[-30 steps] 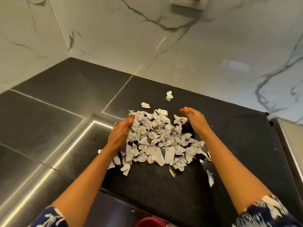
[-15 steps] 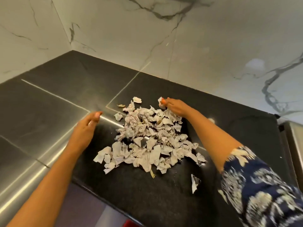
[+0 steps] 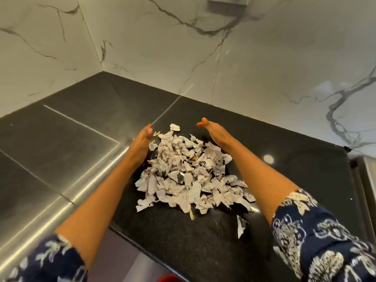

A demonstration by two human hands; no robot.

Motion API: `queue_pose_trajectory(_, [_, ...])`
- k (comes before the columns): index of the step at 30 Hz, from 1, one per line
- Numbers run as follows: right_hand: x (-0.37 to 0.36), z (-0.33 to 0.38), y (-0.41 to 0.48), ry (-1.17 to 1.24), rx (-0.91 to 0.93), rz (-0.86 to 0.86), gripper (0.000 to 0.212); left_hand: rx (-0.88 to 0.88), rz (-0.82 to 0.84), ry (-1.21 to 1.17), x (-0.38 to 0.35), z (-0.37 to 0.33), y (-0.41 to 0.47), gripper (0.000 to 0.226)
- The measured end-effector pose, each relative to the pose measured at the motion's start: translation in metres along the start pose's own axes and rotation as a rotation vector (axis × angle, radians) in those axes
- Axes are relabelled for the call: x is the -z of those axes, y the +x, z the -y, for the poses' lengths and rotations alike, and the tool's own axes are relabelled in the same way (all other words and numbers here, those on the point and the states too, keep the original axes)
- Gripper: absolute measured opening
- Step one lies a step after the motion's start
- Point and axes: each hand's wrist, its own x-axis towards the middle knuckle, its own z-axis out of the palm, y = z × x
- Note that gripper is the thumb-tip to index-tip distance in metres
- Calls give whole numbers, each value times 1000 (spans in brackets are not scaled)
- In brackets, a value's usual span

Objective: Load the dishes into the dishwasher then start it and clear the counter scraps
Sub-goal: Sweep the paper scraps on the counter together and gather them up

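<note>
The pile of paper scraps lies on the black tabletop, near its front edge and well clear of the marble wall. The scraps are torn, crumpled and printed. They are heaped highest at the centre and spread flatter toward the front.

The left hand stands on edge at the upper left side of the pile. Its fingers are straight and held together, palm facing the scraps, and they hold nothing. The right hand stands in the same way at the upper right side of the pile, palm facing inward. Its fingers are extended and together, and they also hold nothing. The two hands flank the far half of the pile with a gap between their fingertips. Whether the hand edges press on the tabletop cannot be determined.

One small scrap lies at the far tip of the pile, between the two hands. One loose strip lies apart from the pile, at the front right, just beside the right forearm.

Both forearms are bare, ending in dark blue patterned sleeves.
</note>
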Motion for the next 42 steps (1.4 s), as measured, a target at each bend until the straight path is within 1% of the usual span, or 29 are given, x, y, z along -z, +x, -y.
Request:
queue_pose_trajectory(2, [-3, 5, 18, -76, -14, 50, 59, 5, 41, 121, 13, 0, 43, 76])
queue_pose_trajectory(4, [-10, 5, 38, -133, -52, 58, 59, 11, 180, 217, 14, 1, 82, 75])
queue_pose_trajectory(6, [-16, 2, 44, -164, -70, 59, 58, 4, 306, 261, 5, -6, 101, 70])
queue_pose_trajectory(8, [-19, -4, 46, -165, -47, 85, 59, -29, 393, 242, -8, -11, 109, 67])
queue_pose_trajectory(11, [-9, -9, 24, -91, -45, 172, 59, -55, 443, 217, -13, -12, 94, 87])
queue_pose_trajectory(12, [-4, -8, 10, -59, -36, 157, 59, -68, 460, 180, -12, -11, 85, 90])
queue_pose_trajectory(13, [2, -8, -7, -31, -26, 102, 58, -81, 470, 134, -8, -13, 72, 90])
queue_pose_trajectory(14, [7, -8, -27, -9, -18, 19, 54, -99, 462, 67, -4, -15, 60, 89])
queue_pose_trajectory(15, [11, -10, -51, 11, -15, -71, 50, -111, 421, -9, 2, -17, 44, 89])
queue_pose_trajectory(17, [10, -15, -110, 48, -7, -238, 44, -156, 243, -137, 12, -21, 9, 91])
queue_pose_trajectory(18, [4, -19, -145, 66, -23, -315, 46, -178, 131, -151, 15, -17, -14, 90])
queue_pose_trajectory(19, [-4, -26, -177, 87, -67, -390, 50, -171, 19, -129, 15, -10, -38, 85])
queue_pose_trajectory(20, [-16, -33, -207, 106, -136, -466, 54, -124, -73, -72, 10, 2, -64, 78])
queue_pose_trajectory(21, [-29, -41, -229, 106, -217, -532, 56, -49, -141, 2, 2, 15, -87, 75])
queue_pose_trajectory(22, [-43, -47, -242, 84, -287, -572, 57, 18, -172, 83, -9, 26, -105, 75])
queue_pose_trajectory(23, [-56, -51, -250, 48, -330, -592, 58, 61, -173, 170, -22, 31, -120, 76])
queue_pose_trajectory(25, [-76, -51, -246, -28, -350, -619, 60, 99, -162, 285, -50, 31, -136, 78])
queue_pose_trajectory(28, [-91, -41, -211, -161, -364, -602, 68, 131, -153, 298, -84, 12, -135, 82])
queue_pose_trajectory(30, [-92, -34, -192, -157, -314, -578, 65, 139, -166, 342, -96, 4, -133, 81])
queue_pose_trajectory(31, [-89, -32, -189, -97, -273, -583, 62, 136, -188, 313, -97, 3, -133, 80])
queue_pose_trajectory(33, [-78, -36, -191, 31, -192, -645, 56, 117, -257, 149, -95, 1, -138, 76])
queue_pose_trajectory(35, [-71, -45, -200, 49, -190, -692, 55, 94, -314, 2, -93, 0, -148, 67])
queue_pose_trajectory(37, [-73, -49, -199, 15, -224, -624, 57, 102, -311, -51, -95, -4, -153, 60])
queue_pose_trajectory(39, [-80, -41, -189, 39, -180, -537, 59, 118, -289, -105, -104, -13, -149, 62])
queue_pose_trajectory(41, [-87, -29, -173, 98, -134, -506, 53, 129, -279, -145, -115, -23, -139, 63])
queue_pose_trajectory(42, [-90, -25, -167, 127, -119, -509, 49, 129, -289, -161, -121, -26, -135, 58])
